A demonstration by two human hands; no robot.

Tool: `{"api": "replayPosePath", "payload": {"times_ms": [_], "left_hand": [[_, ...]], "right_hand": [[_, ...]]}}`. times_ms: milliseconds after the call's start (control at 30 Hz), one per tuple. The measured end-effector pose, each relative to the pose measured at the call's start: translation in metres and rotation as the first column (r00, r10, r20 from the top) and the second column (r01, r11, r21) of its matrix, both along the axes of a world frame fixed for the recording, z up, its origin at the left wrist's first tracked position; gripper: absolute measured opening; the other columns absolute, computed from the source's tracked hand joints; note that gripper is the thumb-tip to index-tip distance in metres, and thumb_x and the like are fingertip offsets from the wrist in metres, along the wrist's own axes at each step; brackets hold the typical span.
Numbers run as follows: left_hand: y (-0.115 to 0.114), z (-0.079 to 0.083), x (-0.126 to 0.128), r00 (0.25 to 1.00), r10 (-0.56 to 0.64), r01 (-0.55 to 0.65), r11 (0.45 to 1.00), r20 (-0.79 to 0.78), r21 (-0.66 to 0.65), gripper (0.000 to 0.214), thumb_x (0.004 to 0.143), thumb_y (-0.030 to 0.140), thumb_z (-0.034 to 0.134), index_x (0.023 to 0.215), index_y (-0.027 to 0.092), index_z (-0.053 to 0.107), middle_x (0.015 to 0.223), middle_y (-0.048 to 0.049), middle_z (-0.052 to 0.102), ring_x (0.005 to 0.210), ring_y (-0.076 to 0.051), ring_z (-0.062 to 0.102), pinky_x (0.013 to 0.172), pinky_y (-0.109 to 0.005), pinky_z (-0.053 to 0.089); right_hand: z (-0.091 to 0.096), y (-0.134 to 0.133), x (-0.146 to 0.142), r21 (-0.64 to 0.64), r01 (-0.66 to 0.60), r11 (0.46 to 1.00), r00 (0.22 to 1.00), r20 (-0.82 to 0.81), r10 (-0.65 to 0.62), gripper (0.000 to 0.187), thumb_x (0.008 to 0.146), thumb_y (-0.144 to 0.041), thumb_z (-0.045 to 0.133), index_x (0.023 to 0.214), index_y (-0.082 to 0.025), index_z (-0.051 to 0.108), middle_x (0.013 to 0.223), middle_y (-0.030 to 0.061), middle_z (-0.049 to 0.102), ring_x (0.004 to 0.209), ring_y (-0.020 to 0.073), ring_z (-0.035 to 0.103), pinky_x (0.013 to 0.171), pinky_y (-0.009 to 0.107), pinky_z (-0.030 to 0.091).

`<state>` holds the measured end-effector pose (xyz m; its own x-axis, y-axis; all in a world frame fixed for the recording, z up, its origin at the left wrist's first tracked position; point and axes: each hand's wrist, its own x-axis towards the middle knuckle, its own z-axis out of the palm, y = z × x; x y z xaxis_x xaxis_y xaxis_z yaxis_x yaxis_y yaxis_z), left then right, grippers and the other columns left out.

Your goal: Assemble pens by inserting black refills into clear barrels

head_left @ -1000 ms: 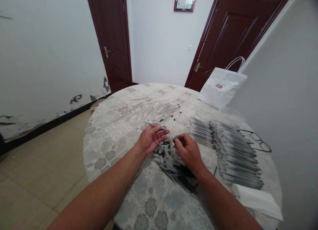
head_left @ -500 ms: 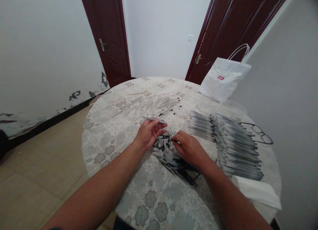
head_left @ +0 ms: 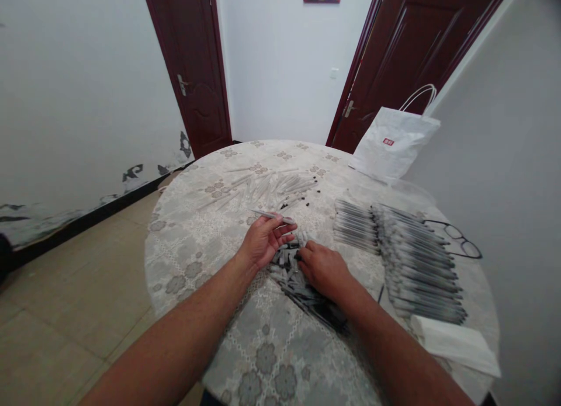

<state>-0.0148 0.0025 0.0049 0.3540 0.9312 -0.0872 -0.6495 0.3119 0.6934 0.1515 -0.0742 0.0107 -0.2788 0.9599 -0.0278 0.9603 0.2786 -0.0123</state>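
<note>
My left hand [head_left: 265, 242] holds a clear pen barrel [head_left: 272, 215] across its fingertips, palm turned up. My right hand [head_left: 322, 269] rests knuckles-up on a heap of small grey and black pen parts [head_left: 291, 271] in front of me, fingers curled down into the heap; what they pinch is hidden. Both hands sit close together near the middle of the round table [head_left: 245, 347].
Loose clear barrels [head_left: 272, 187] lie farther back. Rows of assembled pens [head_left: 407, 254] fill the right side, with glasses [head_left: 458, 239] beyond them and folded white paper [head_left: 456, 342] near the front right edge. A white paper bag [head_left: 392, 146] stands by a dark door.
My right hand has dropped from a raised pinch down onto the heap of parts. The left hand keeps the barrel in about the same place. The view tilted slightly.
</note>
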Motion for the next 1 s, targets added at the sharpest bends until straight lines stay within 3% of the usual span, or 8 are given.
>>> {"api": "replayPosePath", "payload": {"times_ms": [167, 300, 367, 467, 567, 667, 733, 1000], "left_hand": [[-0.001, 0.001, -0.001, 1.0, 0.001, -0.001, 1.0, 0.006, -0.004, 0.025, 0.076, 0.018, 0.075, 0.09, 0.016, 0.055, 0.091, -0.0074, 0.072, 0.085, -0.024, 0.073, 0.066, -0.03, 0.059], [-0.001, 0.001, 0.0, 1.0, 0.003, -0.003, 1.0, -0.006, -0.003, 0.025, 0.076, 0.02, 0.075, 0.091, 0.017, 0.055, 0.092, -0.0075, 0.072, 0.087, -0.025, 0.073, 0.067, -0.031, 0.059], [-0.002, 0.0, 0.0, 1.0, -0.006, 0.006, 1.0, -0.015, -0.007, 0.026, 0.076, 0.02, 0.075, 0.092, 0.017, 0.055, 0.093, -0.0078, 0.072, 0.088, -0.026, 0.073, 0.068, -0.032, 0.059], [-0.003, -0.001, 0.001, 0.999, -0.035, 0.035, 0.999, -0.023, -0.014, 0.027, 0.077, 0.02, 0.075, 0.093, 0.017, 0.054, 0.091, -0.0074, 0.072, 0.088, -0.027, 0.073, 0.068, -0.033, 0.059], [-0.005, -0.002, 0.003, 0.997, -0.073, 0.073, 0.997, -0.028, -0.007, 0.026, 0.078, 0.02, 0.075, 0.093, 0.017, 0.053, 0.09, -0.0069, 0.072, 0.088, -0.027, 0.073, 0.07, -0.034, 0.059], [-0.007, -0.002, 0.004, 0.992, -0.122, 0.122, 0.992, -0.037, 0.012, 0.026, 0.079, 0.021, 0.074, 0.094, 0.017, 0.054, 0.092, -0.0083, 0.072, 0.089, -0.027, 0.073, 0.072, -0.035, 0.059], [-0.009, -0.001, 0.004, 0.988, -0.151, 0.152, 0.988, -0.044, 0.021, 0.026, 0.079, 0.021, 0.074, 0.095, 0.017, 0.054, 0.094, -0.0094, 0.072, 0.09, -0.027, 0.073, 0.072, -0.034, 0.059], [-0.011, 0.005, 0.003, 0.986, -0.165, 0.166, 0.985, -0.038, 0.036, 0.026, 0.08, 0.022, 0.074, 0.095, 0.017, 0.053, 0.096, -0.0091, 0.072, 0.089, -0.025, 0.073, 0.071, -0.034, 0.059]], "right_hand": [[-0.005, 0.001, 0.003, 0.032, -0.041, 0.999, 0.997, -0.063, 0.043, 0.016, 0.094, -0.029, 0.048, 0.097, -0.02, 0.061, 0.099, 0.007, 0.061, 0.084, 0.0191, 0.062, 0.066, 0.027, 0.042], [-0.009, 0.002, 0.009, 0.162, -0.007, 0.987, 0.923, -0.378, 0.069, 0.012, 0.089, -0.026, 0.054, 0.097, -0.019, 0.058, 0.092, 0.0054, 0.062, 0.079, 0.0175, 0.061, 0.07, 0.028, 0.044], [-0.01, 0.004, 0.013, 0.173, 0.091, 0.981, 0.793, -0.608, 0.034, 0.01, 0.088, -0.025, 0.055, 0.096, -0.02, 0.057, 0.083, 0.0021, 0.063, 0.072, 0.0154, 0.06, 0.069, 0.027, 0.045], [-0.01, 0.008, 0.017, 0.055, 0.201, 0.978, 0.478, -0.877, -0.049, 0.011, 0.086, -0.029, 0.059, 0.093, -0.021, 0.056, 0.077, -0.0005, 0.064, 0.065, 0.0141, 0.06, 0.061, 0.025, 0.047], [-0.009, 0.012, 0.017, -0.055, 0.191, 0.98, 0.176, -0.98, -0.089, 0.015, 0.084, -0.031, 0.063, 0.092, -0.022, 0.053, 0.074, -0.0016, 0.064, 0.059, 0.0136, 0.06, 0.052, 0.024, 0.047], [-0.005, 0.013, 0.015, -0.043, 0.18, 0.983, 0.013, -0.999, -0.046, 0.021, 0.081, -0.029, 0.067, 0.095, -0.022, 0.052, 0.079, -0.0015, 0.065, 0.06, 0.013, 0.061, 0.053, 0.024, 0.05], [-0.003, 0.014, 0.015, -0.025, 0.181, 0.983, -0.024, -1.0, -0.021, 0.023, 0.08, -0.028, 0.068, 0.097, -0.022, 0.053, 0.084, -0.0009, 0.066, 0.061, 0.0127, 0.062, 0.054, 0.025, 0.051], [-0.006, 0.014, 0.018, -0.038, 0.182, 0.982, -0.007, -0.999, -0.038, 0.02, 0.081, -0.032, 0.071, 0.095, -0.021, 0.063, 0.075, -0.0028, 0.065, 0.057, 0.0119, 0.061, 0.059, 0.026, 0.05]]}}
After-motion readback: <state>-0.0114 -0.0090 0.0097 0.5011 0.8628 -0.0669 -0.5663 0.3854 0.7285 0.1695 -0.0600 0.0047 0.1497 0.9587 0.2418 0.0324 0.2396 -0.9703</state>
